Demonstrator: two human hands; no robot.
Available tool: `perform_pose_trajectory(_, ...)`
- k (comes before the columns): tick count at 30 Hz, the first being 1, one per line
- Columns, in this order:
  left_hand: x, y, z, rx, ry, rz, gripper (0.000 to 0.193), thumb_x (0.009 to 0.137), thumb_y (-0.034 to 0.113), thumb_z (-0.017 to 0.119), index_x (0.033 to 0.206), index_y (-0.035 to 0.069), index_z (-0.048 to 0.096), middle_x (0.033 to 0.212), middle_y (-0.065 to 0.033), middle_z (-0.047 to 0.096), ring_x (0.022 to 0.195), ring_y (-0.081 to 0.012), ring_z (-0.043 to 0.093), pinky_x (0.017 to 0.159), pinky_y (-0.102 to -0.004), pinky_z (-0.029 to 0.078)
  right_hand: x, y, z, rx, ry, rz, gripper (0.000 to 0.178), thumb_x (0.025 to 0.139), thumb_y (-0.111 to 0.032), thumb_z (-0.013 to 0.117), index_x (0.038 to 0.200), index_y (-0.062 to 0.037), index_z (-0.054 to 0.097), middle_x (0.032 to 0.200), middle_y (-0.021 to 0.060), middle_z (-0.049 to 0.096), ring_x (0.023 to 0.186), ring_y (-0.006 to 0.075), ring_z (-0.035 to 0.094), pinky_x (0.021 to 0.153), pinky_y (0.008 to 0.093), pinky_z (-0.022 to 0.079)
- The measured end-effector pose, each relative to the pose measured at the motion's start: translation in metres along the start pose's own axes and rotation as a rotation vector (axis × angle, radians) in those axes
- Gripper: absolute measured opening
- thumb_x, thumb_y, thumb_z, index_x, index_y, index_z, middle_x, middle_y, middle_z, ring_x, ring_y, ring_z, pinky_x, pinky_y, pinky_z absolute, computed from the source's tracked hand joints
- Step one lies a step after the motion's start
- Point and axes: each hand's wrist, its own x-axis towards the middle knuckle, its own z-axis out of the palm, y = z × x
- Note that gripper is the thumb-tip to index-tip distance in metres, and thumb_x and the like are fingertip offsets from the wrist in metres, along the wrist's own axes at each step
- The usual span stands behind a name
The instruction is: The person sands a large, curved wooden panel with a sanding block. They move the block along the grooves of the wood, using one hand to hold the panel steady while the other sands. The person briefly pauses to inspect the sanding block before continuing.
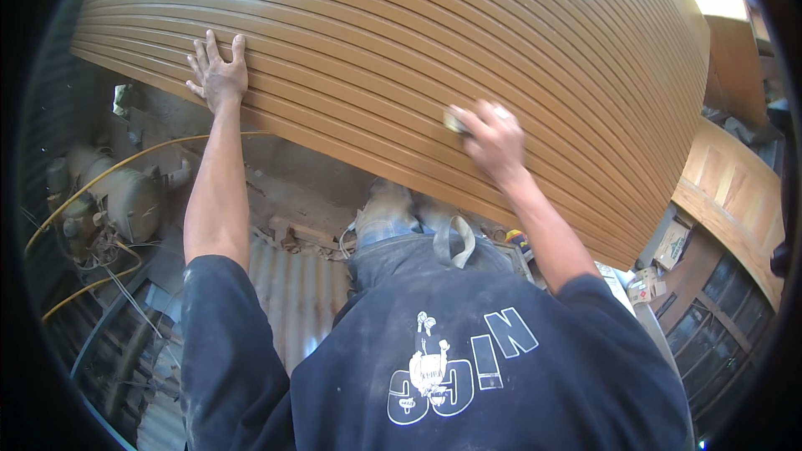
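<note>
A large brown panel (359, 58) with many parallel grooves spreads across the upper part of the head view, its near edge slanting down to the right. Flat against its left part, close to that edge, lies my left hand (221, 79), fingers spread and holding nothing. Farther right, my right hand (499, 144) is closed around a small pale-yellow pad (454, 120) and rests on the grooved face. Most of the pad is hidden under my fingers, so I cannot tell exactly what kind it is.
At the left stands a dusty compressor-like tank (132, 196), with a yellow hose (104, 174) curving past it. Corrugated metal sheet (302, 305) lies below. On the right are a lighter wooden panel (735, 200), a carton (672, 244) and a small box (645, 288).
</note>
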Motion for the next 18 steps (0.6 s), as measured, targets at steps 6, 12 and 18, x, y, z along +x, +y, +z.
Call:
perform_pose_trajectory(6, -0.002, -0.002, 0.002, 0.01, -0.004, -0.017, 0.09, 0.1, 0.084, 0.04, 0.173, 0.033, 0.028, 0.182, -0.0037, 0.02, 0.169, -0.0296, 0.011, 0.133, -0.0656, 0.007, -0.114, 0.073, -0.059, 0.006, 0.041, 0.138, 0.05, 0.071, 0.003, 0.074, 0.114, -0.0204, 0.083, 0.097, 0.006, 0.071, 0.091, 0.0297, 0.069, 0.082, 0.0446, 0.057)
perform_pose_trajectory(12, -0.005, 0.004, -0.005, 0.002, -0.026, -0.003, 0.089, 0.101, 0.081, 0.041, 0.173, 0.03, 0.027, 0.183, -0.0053, 0.018, 0.169, -0.031, 0.011, 0.132, -0.0663, 0.005, 0.026, -0.031, 0.019, 0.144, 0.231, 0.052, 0.036, 0.077, -0.004, 0.072, 0.107, -0.0206, 0.083, 0.1, 0.0048, 0.075, 0.095, 0.0279, 0.073, 0.081, 0.0447, 0.058)
perform_pose_trajectory(18, -0.005, 0.002, -0.007, 0.01, -0.054, 0.032, 0.085, 0.106, 0.076, 0.04, 0.173, 0.027, 0.026, 0.183, -0.0085, 0.017, 0.168, -0.035, 0.01, 0.13, -0.07, 0.007, 0.224, -0.187, 0.102, 0.128, 0.209, 0.048, 0.012, 0.089, -0.018, 0.067, 0.094, -0.0161, 0.078, 0.096, 0.0057, 0.07, 0.089, 0.0276, 0.07, 0.077, 0.0467, 0.055)
